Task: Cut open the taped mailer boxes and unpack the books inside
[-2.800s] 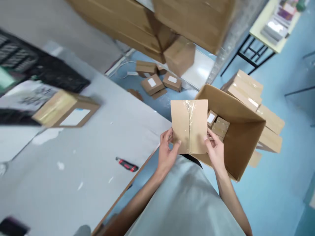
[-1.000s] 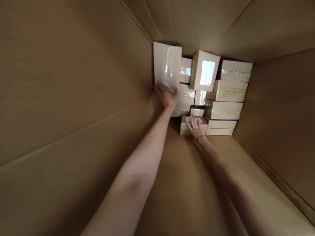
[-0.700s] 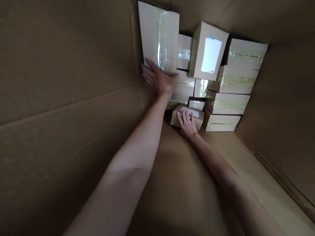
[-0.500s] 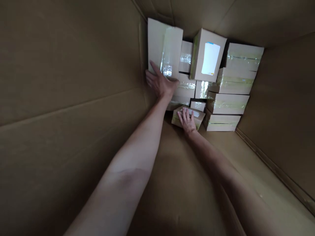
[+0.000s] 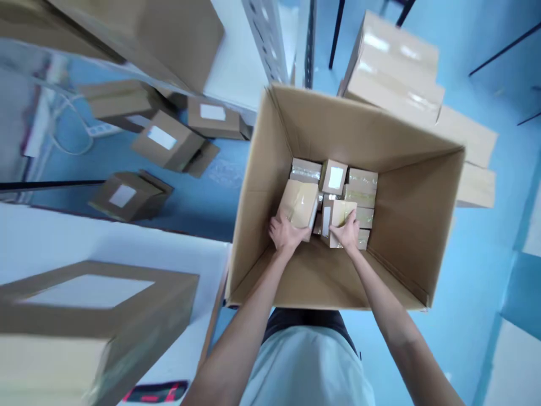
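Both my arms reach down into a large open cardboard carton standing on the blue floor. My left hand grips the near end of a taped brown box, held tilted over the pile inside. My right hand is closed on a smaller brown box with a white label on its side. Several more small taped boxes lie packed against the carton's far wall, one showing a white label.
A white table lies to my left, bearing a labelled brown box near its front and a red-and-black cutter. Labelled boxes are scattered on the floor. Stacked taped cartons stand behind the carton, shelving uprights beyond.
My head has pulled back out of the carton, so its rim and the room show again. My left hand has lifted the taped box off the wall; my right hand now grips the small box.
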Demonstrator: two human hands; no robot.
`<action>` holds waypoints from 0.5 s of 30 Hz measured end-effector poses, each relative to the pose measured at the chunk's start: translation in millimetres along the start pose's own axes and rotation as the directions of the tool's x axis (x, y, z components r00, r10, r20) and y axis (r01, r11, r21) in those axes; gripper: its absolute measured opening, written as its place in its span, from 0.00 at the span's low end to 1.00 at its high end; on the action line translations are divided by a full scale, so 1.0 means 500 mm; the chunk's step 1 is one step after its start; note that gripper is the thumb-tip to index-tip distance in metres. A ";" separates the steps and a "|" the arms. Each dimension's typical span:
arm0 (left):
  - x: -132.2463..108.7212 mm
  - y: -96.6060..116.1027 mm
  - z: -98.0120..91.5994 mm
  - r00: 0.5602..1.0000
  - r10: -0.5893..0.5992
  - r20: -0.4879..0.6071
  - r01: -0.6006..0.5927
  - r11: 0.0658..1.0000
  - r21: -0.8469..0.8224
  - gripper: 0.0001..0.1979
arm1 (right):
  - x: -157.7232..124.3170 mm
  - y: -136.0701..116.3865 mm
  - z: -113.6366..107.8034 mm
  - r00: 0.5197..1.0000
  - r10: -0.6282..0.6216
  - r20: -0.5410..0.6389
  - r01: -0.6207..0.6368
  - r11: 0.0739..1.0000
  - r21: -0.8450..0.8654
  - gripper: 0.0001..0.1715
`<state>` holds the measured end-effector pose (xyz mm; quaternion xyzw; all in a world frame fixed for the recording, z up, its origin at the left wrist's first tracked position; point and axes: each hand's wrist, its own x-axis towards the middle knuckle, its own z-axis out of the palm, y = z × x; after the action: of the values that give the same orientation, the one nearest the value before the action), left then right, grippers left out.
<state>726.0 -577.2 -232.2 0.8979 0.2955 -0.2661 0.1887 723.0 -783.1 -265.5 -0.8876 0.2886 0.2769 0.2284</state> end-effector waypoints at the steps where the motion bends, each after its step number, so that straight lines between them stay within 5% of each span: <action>1: -0.045 0.006 -0.039 0.999 0.034 -0.015 -0.035 0.999 -0.038 0.64 | -0.039 -0.013 -0.049 0.998 -0.037 -0.052 0.038 0.999 0.017 0.77; 4: -0.188 0.009 -0.165 0.987 0.116 -0.113 -0.134 0.975 -0.178 0.65 | -0.184 -0.038 -0.195 0.955 -0.187 -0.231 0.205 0.977 0.054 0.77; 9: -0.419 -0.049 -0.368 0.904 0.149 -0.402 -0.314 0.868 -0.384 0.67 | -0.432 -0.073 -0.393 0.800 -0.404 -0.443 0.493 0.864 0.103 0.80; 12: -0.516 -0.133 -0.462 0.843 0.030 -0.537 -0.328 0.820 -0.470 0.69 | -0.535 -0.134 -0.447 0.685 -0.581 -0.439 0.678 0.730 0.091 0.80; 15: -0.589 -0.255 -0.517 0.760 -0.164 -0.628 -0.289 0.781 -0.553 0.68 | -0.609 -0.225 -0.442 0.553 -0.760 -0.342 0.825 0.557 0.098 0.78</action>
<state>539.0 -479.4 121.6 0.8292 0.3800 0.1791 0.3687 667.2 -708.4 116.2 -0.9133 -0.0868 -0.0145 0.3976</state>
